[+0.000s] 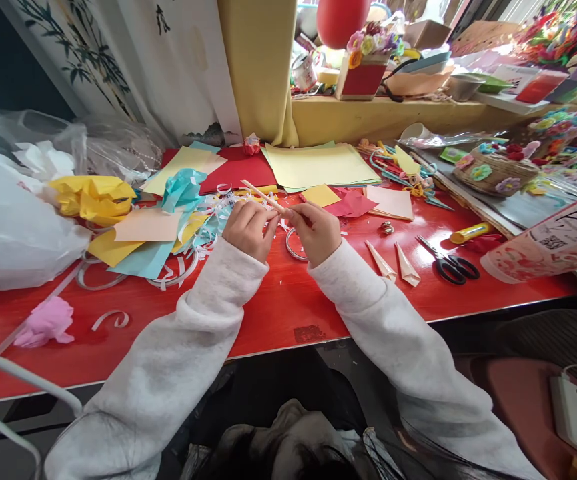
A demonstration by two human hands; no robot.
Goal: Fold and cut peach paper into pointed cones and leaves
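Observation:
A thin strip of rolled pale peach paper [262, 194] slants between my hands above the red table. My left hand [251, 228] pinches it from the left, fingers curled. From the right, my right hand [316, 231] grips its lower end between thumb and finger. Close to my right hand lie two folded peach paper cones [381, 261] and a pair of small metal bells [387, 228]. Black-handled scissors [449, 261] rest farther right. A white ring [295, 245] sits on the table between my wrists.
Crumpled and flat coloured papers [148, 225] and a white plastic bag [18, 223] cover the left. Yellow sheets [321, 165] lie at the back. A patterned cup [548, 240] and a woven basket [493, 172] stand right. A pink crumpled paper [47, 322] is front left.

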